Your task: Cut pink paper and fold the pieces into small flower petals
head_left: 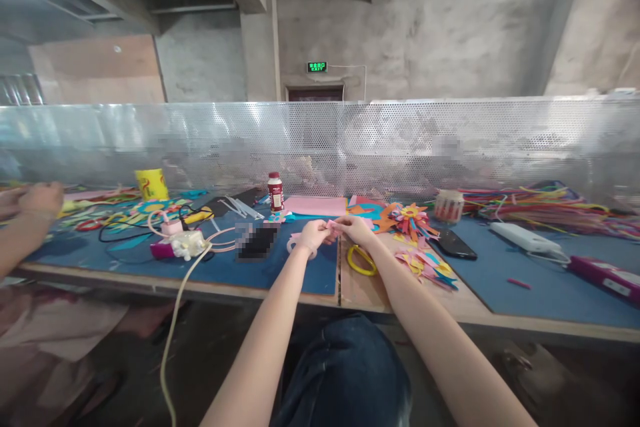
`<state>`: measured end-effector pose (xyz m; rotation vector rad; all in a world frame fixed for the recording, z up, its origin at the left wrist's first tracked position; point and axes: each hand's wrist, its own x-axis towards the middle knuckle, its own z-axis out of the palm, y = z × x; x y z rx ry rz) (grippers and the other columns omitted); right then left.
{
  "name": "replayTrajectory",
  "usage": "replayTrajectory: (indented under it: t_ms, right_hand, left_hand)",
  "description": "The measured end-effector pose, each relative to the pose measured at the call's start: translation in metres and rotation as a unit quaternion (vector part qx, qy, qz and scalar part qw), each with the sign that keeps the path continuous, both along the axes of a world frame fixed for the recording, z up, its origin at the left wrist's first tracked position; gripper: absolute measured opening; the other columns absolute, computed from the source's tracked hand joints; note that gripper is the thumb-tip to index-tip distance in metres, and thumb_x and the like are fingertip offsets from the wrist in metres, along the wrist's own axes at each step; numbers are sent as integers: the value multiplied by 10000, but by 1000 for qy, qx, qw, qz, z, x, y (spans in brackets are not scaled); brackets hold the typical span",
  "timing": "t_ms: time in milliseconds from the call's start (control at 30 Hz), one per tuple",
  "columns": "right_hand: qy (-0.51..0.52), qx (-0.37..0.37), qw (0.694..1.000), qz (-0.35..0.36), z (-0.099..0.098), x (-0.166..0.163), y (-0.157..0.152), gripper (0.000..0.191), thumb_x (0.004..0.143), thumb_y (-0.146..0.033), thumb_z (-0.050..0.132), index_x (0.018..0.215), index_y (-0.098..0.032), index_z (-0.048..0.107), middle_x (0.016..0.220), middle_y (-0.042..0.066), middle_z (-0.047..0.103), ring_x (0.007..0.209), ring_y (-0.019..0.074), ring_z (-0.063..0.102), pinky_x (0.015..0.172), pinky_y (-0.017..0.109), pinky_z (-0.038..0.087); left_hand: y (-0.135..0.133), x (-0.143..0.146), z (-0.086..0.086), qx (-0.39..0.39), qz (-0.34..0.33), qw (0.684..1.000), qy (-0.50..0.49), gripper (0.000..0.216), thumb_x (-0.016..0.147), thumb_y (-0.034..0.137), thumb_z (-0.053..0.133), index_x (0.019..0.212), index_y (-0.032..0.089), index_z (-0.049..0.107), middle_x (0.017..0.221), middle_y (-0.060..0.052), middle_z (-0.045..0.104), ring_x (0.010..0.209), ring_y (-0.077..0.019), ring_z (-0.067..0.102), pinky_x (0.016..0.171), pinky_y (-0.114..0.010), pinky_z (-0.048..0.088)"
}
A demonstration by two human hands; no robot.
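Both my hands meet above the middle of the table, pinching a small pink piece (331, 223) that looks like paper or foam. My left hand (316, 235) has its fingers closed on the left side of the piece. From the right, my right hand (356, 229) grips it with thumb and fingertips. A white roll of tape (293, 245) lies beside my left wrist. Below my right hand rest yellow-handled scissors (362, 271), partly covered by my forearm. Right of them are cut colourful strips (423, 265) and a bunched multicoloured paper flower (411, 219).
A red-capped bottle (276, 193), pink sheets (315, 205) and a perforated metal screen (240, 147) stand or lie behind. At left are a power strip with its cable (186, 245) and a co-worker's hands (43, 203). To the right lie a phone (455, 244) and a jar (449, 205).
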<state>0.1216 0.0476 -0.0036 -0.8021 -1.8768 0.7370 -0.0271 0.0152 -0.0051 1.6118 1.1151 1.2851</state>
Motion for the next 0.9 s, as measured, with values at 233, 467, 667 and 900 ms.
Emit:
replayTrajectory:
  t_ms: [233,467,667,900]
  right_hand:
    - [-14,2,999,-45,1,2,2,337,609,-459,640,647,-124,646,546,5,590,514,107,489,493,215,358]
    - [-16,16,999,-24,13,-2,-12,218,638,-337,633,699,-130,665,670,44,666,627,144,577,601,239,428]
    - [-18,24,999,-43,15,-3,-14,132,634,-252,620,645,-123,647,650,51,661,626,149,582,609,242,434]
    - [-28,36,998,-49,18,-4,-18,96,649,-208,592,649,-132,650,661,43,663,639,148,584,628,241,430]
  left_hand:
    - [1,1,0,9,-12,1000,5,94,711,141,587,628,129,545,512,6,622,485,-125,599,515,-246,496]
    - [-1,1,0,2,-15,1000,20,76,702,146,595,633,131,567,503,-6,625,484,-138,604,527,-266,499]
    - [-1,4,0,-8,-19,999,25,85,697,109,586,619,130,558,506,-12,627,485,-149,606,529,-291,504]
    - [-3,5,1,-14,-14,999,32,101,681,134,615,591,129,567,464,1,607,457,-136,587,505,-260,489]
